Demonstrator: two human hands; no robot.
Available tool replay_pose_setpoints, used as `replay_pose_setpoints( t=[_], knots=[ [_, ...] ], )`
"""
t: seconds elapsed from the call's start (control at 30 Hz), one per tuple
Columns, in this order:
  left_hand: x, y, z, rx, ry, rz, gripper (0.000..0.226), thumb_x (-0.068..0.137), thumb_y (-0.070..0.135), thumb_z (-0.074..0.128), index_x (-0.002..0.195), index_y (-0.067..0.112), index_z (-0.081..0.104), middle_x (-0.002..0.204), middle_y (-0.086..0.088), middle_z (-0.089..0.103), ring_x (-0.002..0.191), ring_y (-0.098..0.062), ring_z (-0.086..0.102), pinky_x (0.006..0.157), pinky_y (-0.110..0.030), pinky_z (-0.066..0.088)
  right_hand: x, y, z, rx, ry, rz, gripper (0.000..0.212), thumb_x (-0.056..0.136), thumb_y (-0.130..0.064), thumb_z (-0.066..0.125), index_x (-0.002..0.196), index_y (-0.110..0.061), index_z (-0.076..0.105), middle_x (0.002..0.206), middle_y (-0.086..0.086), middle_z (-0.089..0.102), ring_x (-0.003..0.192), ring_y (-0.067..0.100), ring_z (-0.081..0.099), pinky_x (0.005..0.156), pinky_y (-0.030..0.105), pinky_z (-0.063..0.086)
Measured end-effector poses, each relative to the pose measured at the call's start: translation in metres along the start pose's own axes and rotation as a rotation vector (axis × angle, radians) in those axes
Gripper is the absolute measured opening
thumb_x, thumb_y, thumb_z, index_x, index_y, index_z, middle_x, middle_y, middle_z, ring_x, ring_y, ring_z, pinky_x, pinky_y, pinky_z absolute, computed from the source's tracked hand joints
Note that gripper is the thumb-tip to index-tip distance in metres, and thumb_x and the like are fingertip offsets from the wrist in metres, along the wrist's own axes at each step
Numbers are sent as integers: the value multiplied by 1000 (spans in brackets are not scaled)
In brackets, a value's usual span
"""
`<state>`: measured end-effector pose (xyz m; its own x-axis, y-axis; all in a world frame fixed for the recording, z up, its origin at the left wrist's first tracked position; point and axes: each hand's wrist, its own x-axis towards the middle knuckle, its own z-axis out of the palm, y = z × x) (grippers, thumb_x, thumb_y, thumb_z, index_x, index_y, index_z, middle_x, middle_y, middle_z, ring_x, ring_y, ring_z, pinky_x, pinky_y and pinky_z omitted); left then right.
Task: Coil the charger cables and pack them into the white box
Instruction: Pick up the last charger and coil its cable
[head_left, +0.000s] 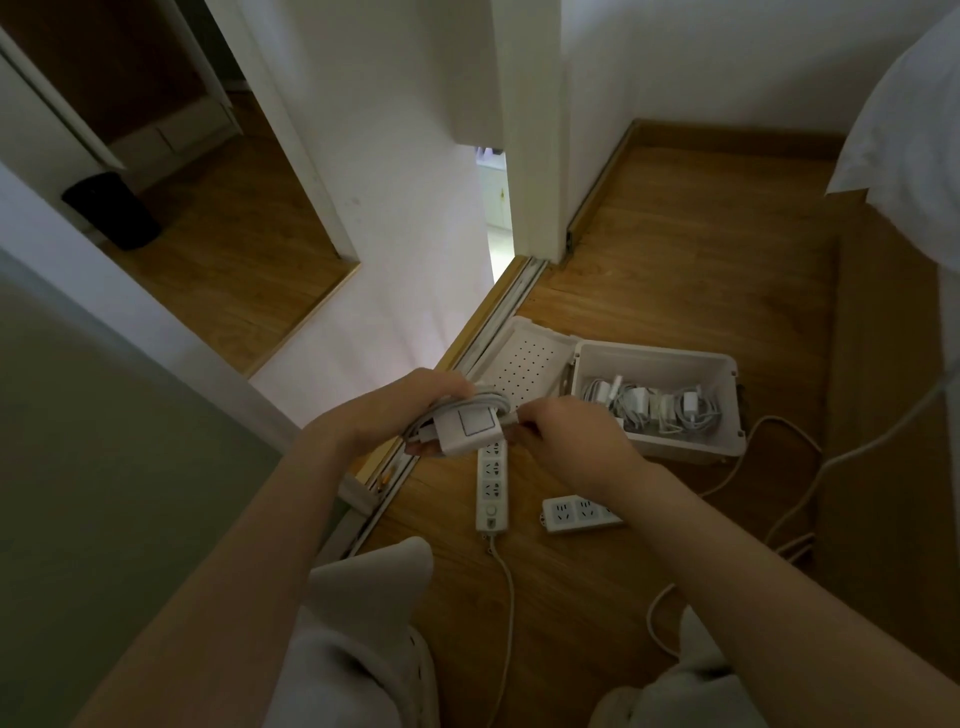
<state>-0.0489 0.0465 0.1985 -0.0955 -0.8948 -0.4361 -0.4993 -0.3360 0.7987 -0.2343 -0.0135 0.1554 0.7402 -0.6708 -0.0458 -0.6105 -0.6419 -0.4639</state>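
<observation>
The charger (466, 427), its cable (470, 404) looped around it, sits at the picture's centre, gripped by the left hand (410, 405) while the right hand (563, 431) pinches the loose end. Best to tuck that end snugly before packing. The white box (655, 405) lies open at two o'clock, chargers inside. Two power strips (491, 486) rest on the wooden floor (701, 291) at six.

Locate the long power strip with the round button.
In the head view the long power strip lies on the wooden floor at centre, just below both hands, left of the short power strip.
</observation>
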Motion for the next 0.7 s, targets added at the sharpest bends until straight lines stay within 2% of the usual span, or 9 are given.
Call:
replay_pose_setpoints(
  t=[0.13,0.23,0.3,0.37,0.47,0.57,0.63,0.7],
  knots=[
    [2,-4,2,86,32,-30,56,71,61,47,93,10,58,80,-10,61,62,-19,55,50,-22,43,2,3,-1,-58,79,53,27,98,-34,41,102,-21,64,94,-3,65,80,13,62,68,25,49],
    [7,-4,9,199,71,-24,31,89,43,53,103,16,56,90,-9,61,66,-16,56,52,-20,45,2,0,-1,-140,103,53,27,99,-33,40,106,-20,62,98,-1,63,83,15,61,63,25,43],
    [11,-5,16,292,127,-16,21,92,35,54,108,22,50,96,-3,59,75,-13,57,62,-24,50,1,-3,-3,-219,119,60,23,99,-28,41,108,-19,60,101,0,62,84,16,60,62,25,38],
    [15,-8,22,407,219,-11,34,90,36,57,118,24,41,107,1,54,87,-12,56,76,-29,53,0,-3,-5,-300,156,75,19,98,-21,45,110,-19,58,101,0,61,84,17,60,62,26,37],
    [20,-14,27,459,380,27,47,90,37,58,128,22,34,121,1,46,99,-14,54,80,-28,52,-1,-1,-13,-241,250,74,23,97,-18,46,117,-20,57,104,-1,63,85,17,62,63,27,43],
    [26,-15,30,370,507,71,46,89,38,59,123,22,34,116,-1,48,95,-14,56,77,-29,55,-4,-6,-16,-26,299,-10,30,99,-22,41,127,-20,52,114,1,65,94,19,64,78,31,53],
    [29,-12,31,300,548,64,41,88,42,58,116,24,34,106,1,51,86,-12,58,71,-27,55,-6,-11,-16,64,340,-81,29,99,-25,42,125,-19,55,109,1,67,92,17,64,79,30,52],
    [30,-10,31,239,507,27,36,88,46,56,110,23,38,96,-1,57,78,-13,60,67,-30,55,-5,-11,-16,119,392,-164,26,96,-25,49,117,-17,61,102,2,70,85,15,65,76,29,54]
  ],
)
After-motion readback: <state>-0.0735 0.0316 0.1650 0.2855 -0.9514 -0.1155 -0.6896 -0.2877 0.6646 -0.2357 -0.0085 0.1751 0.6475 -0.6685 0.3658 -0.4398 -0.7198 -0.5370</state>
